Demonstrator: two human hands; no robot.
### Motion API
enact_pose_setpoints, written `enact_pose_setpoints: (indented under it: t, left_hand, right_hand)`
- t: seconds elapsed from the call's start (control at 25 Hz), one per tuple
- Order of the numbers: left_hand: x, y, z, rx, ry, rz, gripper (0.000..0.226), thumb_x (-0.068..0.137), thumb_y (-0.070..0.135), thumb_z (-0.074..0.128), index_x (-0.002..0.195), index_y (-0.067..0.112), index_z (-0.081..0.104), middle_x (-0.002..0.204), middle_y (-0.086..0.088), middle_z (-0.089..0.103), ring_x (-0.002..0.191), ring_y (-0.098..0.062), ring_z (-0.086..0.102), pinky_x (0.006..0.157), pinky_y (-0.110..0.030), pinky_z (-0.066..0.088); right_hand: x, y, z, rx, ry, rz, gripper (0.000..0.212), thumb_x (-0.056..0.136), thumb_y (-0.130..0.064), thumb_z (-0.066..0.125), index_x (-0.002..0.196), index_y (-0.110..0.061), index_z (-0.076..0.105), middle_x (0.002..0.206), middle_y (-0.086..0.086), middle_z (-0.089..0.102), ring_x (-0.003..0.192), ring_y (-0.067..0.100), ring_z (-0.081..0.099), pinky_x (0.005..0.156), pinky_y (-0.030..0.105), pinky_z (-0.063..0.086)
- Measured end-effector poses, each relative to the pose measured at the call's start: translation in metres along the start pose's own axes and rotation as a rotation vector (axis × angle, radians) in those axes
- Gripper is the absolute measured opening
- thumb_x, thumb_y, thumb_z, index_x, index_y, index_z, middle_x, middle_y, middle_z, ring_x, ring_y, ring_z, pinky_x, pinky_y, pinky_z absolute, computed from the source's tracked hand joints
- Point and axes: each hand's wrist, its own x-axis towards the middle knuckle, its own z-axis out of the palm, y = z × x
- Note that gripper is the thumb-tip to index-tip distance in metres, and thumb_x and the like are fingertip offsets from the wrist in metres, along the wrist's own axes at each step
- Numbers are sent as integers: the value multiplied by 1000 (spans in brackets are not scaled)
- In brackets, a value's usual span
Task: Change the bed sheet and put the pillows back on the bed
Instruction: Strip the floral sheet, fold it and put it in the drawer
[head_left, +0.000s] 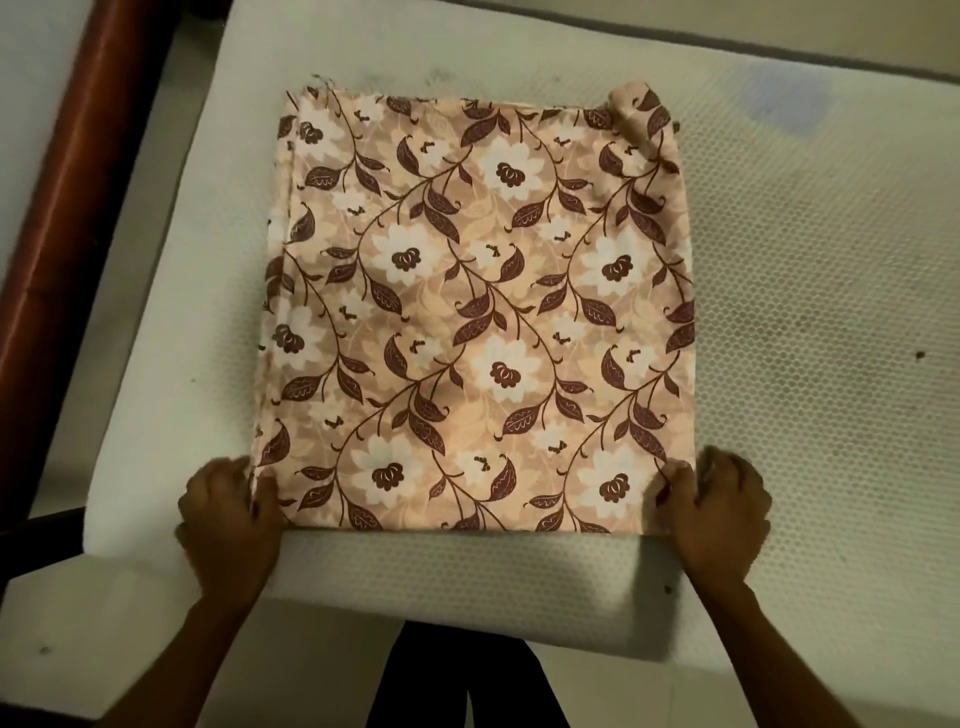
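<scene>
- While the head view looks straight down, the folded bed sheet lies flat on the bare mattress, near its left end and close to its near edge.
- The sheet is peach with white flowers and dark brown leaves. It is folded to an almost square shape, and its far right corner is a little rumpled and raised.
- The left grip holds the near left corner of the sheet: the thumb lies on top of the cloth and the other fingers are curled at the edge.
- The right grip holds the near right corner in the same way, with the thumb on the cloth and the fingers curled beside the edge.
- The mattress is white with a small honeycomb pattern. It carries some dark spots and a pale blue mark near its far edge.
- A reddish brown wooden bed frame runs along the left end of the mattress.
- Between the forearms, below the mattress edge, the person's dark trousers are seen.
</scene>
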Motion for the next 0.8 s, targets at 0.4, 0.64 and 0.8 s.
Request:
enact_pose_setpoints:
  t: [0.4, 0.64, 0.8]
  left_hand:
    - [4, 36, -28, -743, -319, -434, 50, 87, 22, 83, 130, 3, 66, 117, -16, 72, 100, -31, 67, 93, -46, 56]
    - [2, 47, -35, -963, -403, -700, 58, 81, 7, 85, 133, 4, 60, 113, -16, 68, 97, -32, 62, 84, -44, 55]
    - [-6, 35, -29, -1054, -521, -877, 62, 72, 18, 90, 127, 11, 63, 114, -17, 73, 101, -32, 64, 73, -40, 52]
  right_hand:
    - [-30, -16, -9, 541, -329, 383, 21, 91, -37, 76, 85, -17, 72, 85, 9, 75, 85, 31, 70, 86, 55, 59]
    - [-45, -25, -24, 1030, -508, 754, 33, 83, -9, 85, 110, -2, 69, 101, 25, 76, 89, 41, 73, 77, 47, 63]
    - [-57, -39, -12, 1251, -660, 878, 41, 84, -13, 82, 119, 2, 67, 102, 24, 75, 80, 33, 68, 62, 37, 57]
